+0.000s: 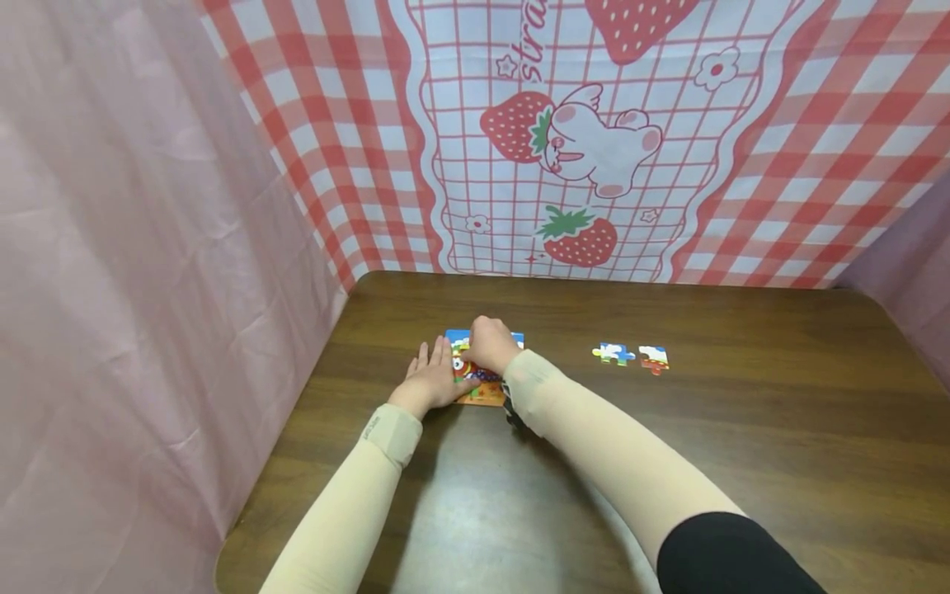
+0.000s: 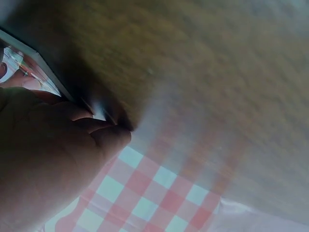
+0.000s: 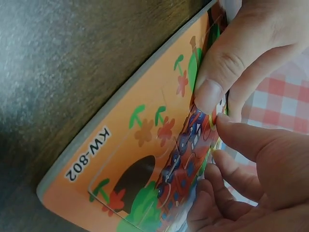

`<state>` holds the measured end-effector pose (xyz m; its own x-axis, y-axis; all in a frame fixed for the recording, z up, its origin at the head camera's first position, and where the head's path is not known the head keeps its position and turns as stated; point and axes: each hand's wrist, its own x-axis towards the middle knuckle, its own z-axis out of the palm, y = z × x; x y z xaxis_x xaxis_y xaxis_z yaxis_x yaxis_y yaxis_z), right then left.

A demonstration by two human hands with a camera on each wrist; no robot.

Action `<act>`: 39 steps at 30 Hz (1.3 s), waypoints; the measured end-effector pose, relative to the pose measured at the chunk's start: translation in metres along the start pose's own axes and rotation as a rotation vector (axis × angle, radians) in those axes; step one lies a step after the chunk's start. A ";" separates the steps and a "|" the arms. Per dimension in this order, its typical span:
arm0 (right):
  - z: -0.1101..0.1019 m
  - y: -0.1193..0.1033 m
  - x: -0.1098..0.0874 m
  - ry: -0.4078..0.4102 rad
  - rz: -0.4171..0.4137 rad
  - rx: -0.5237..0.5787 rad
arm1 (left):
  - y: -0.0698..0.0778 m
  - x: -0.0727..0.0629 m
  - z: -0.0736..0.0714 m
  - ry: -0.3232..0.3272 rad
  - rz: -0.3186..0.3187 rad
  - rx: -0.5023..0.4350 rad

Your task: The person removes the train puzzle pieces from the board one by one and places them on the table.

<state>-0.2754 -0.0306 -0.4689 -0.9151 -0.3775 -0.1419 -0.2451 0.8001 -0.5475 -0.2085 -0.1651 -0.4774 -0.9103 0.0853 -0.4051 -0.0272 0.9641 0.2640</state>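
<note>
A picture jigsaw puzzle board [image 1: 484, 394] lies on the table, printed in orange, red and blue; "KW-802" is legible on it in the right wrist view. My left hand [image 1: 430, 381] rests along its left side with fingers spread and thumb over the lower edge. Curled over the middle of the board is my right hand [image 1: 493, 342]. In the right wrist view, its thumb and forefinger pinch a puzzle piece [image 3: 211, 121] at the picture, mostly hidden by fingers. The left thumb [image 3: 209, 94] touches the board close by.
Two loose puzzle pieces [image 1: 613, 353], [image 1: 653, 359] lie apart on the brown wooden table [image 1: 742, 429], right of the board. A checked strawberry cloth [image 1: 356, 165] hangs behind the table, and a pink curtain [image 1: 148, 247] hangs at its left.
</note>
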 end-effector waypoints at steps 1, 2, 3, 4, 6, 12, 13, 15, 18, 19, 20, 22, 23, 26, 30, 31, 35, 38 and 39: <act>0.000 0.000 0.000 -0.001 -0.001 0.002 | 0.000 0.000 0.000 0.001 -0.003 -0.003; 0.000 0.000 0.000 0.004 -0.006 0.001 | 0.000 0.002 0.001 0.004 -0.005 -0.004; 0.000 0.001 0.001 0.011 -0.011 -0.002 | -0.001 0.003 0.002 0.003 -0.006 -0.005; 0.000 0.001 0.001 0.019 -0.015 -0.003 | -0.001 0.005 0.004 0.006 -0.007 -0.006; 0.001 0.002 0.001 0.034 -0.020 -0.006 | -0.002 0.007 0.006 0.010 -0.012 -0.005; 0.002 0.003 0.000 0.056 0.008 0.048 | -0.005 0.015 0.012 0.002 -0.024 -0.005; 0.001 0.003 0.000 0.064 0.011 0.062 | -0.005 0.016 0.013 -0.001 -0.026 -0.006; 0.001 0.002 0.000 0.088 0.009 0.094 | -0.005 0.016 0.012 -0.007 -0.029 -0.010; 0.003 0.004 0.001 0.119 0.000 0.138 | -0.005 0.015 0.011 -0.013 -0.030 -0.009; 0.003 0.004 0.001 0.125 -0.001 0.156 | -0.005 0.015 0.011 -0.012 -0.028 -0.009; 0.004 0.005 0.002 0.130 -0.001 0.173 | -0.005 0.014 0.011 -0.012 -0.027 -0.009; 0.004 0.006 0.002 0.134 0.004 0.199 | -0.005 0.012 0.010 -0.009 -0.023 -0.009; 0.004 0.006 0.002 0.137 0.009 0.207 | -0.005 0.011 0.011 -0.003 -0.020 -0.010; 0.004 0.006 0.002 0.138 0.025 0.229 | -0.004 0.008 0.010 0.011 -0.017 -0.015; 0.005 0.007 0.001 0.127 0.036 0.256 | -0.002 0.006 0.009 0.015 -0.017 -0.014; 0.005 0.007 0.001 0.124 0.036 0.261 | -0.002 0.006 0.009 0.010 -0.019 -0.011; 0.004 0.008 0.001 0.126 0.027 0.276 | -0.001 0.004 0.008 0.013 -0.016 -0.017; 0.004 0.011 0.001 0.139 0.019 0.289 | 0.000 0.003 0.007 0.019 -0.012 -0.021; 0.004 0.011 0.001 0.143 0.018 0.298 | 0.001 0.001 0.006 0.016 -0.014 -0.018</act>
<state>-0.2781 -0.0237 -0.4783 -0.9593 -0.2784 -0.0482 -0.1432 0.6261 -0.7665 -0.2072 -0.1629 -0.4830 -0.9164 0.0680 -0.3945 -0.0468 0.9605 0.2744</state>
